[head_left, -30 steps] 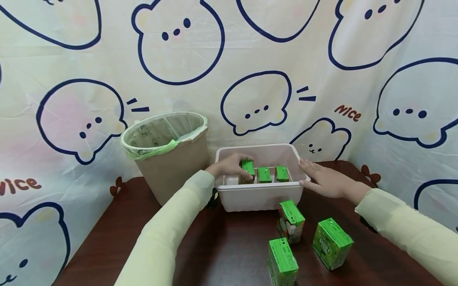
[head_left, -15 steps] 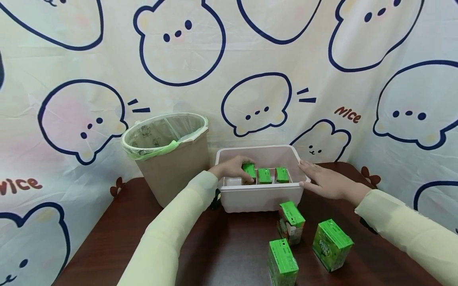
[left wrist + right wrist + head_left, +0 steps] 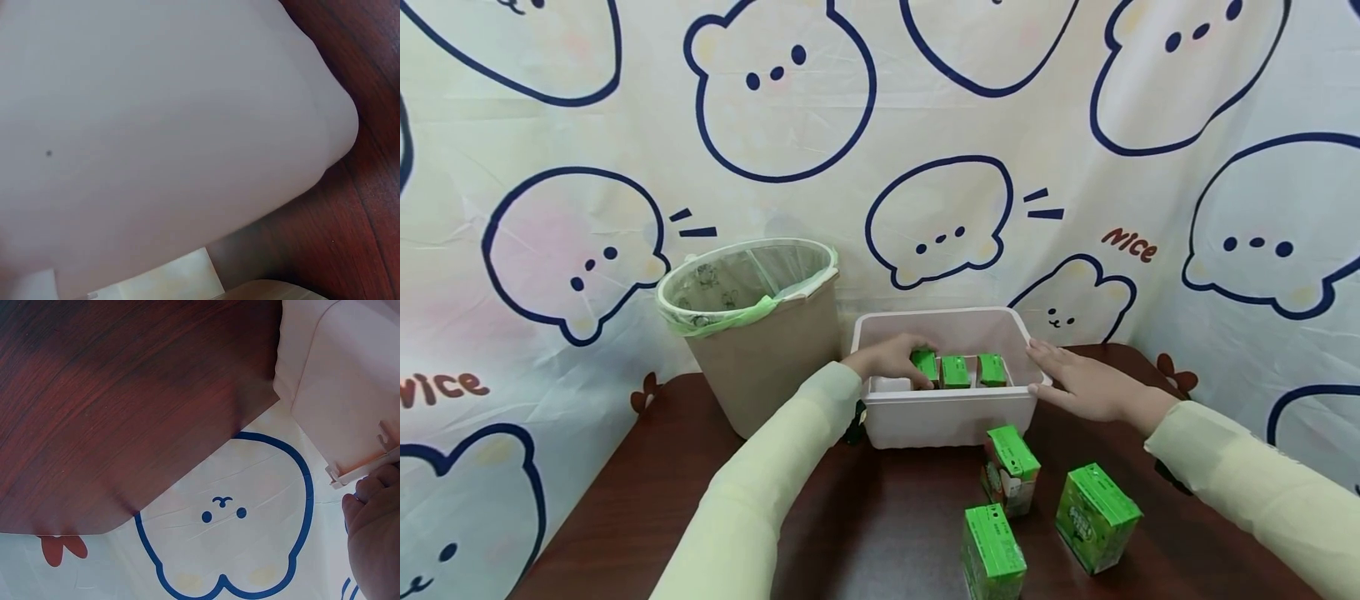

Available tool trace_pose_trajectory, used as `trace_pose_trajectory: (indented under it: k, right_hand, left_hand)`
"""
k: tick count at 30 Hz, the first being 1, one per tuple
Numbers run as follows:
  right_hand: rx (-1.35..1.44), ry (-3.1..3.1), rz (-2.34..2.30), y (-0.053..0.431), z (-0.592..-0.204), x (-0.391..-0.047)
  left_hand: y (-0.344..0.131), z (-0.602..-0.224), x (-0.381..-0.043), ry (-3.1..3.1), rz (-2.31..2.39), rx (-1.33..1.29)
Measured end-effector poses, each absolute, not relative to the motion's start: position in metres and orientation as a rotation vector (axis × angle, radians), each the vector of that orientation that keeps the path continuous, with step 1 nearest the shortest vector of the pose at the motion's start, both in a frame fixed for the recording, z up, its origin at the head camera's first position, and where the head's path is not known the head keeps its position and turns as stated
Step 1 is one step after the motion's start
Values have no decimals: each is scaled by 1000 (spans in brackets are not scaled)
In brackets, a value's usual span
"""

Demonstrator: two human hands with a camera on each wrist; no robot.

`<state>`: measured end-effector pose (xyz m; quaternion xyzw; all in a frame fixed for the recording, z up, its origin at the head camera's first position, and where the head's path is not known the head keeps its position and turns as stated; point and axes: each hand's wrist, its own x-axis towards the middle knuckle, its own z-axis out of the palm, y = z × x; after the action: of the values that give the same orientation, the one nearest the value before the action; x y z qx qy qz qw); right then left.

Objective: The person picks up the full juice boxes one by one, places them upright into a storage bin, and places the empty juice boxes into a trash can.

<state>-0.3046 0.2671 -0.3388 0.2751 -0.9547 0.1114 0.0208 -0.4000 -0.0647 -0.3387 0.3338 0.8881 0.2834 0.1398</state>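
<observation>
Dark table bears a pale bin; inside, my left hand pinches the green box at nine o'clock among three; my right hand, fingers straight, touches the rim at three o'clock.

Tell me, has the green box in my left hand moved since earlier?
Yes, downward: the held box sits lower against the tub's front rim.

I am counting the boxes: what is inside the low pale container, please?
Three green-topped boxes are in a row inside the container; the left hand holds the leftmost. Something whitish, unclear, shows left of them. The front wall hides their lower parts.
</observation>
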Motion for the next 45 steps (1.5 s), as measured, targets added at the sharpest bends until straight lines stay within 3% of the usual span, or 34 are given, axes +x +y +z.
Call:
trace_pose_trajectory:
  k: [30,45]
  right_hand:
    - [862,-2966,367,260,-337,-305]
    - [817,-2934,435,266,-335,-296]
  left_hand:
    - [-74,-323,-389,2573,936,864]
    - [-91,-300,-344,2796,1098,978]
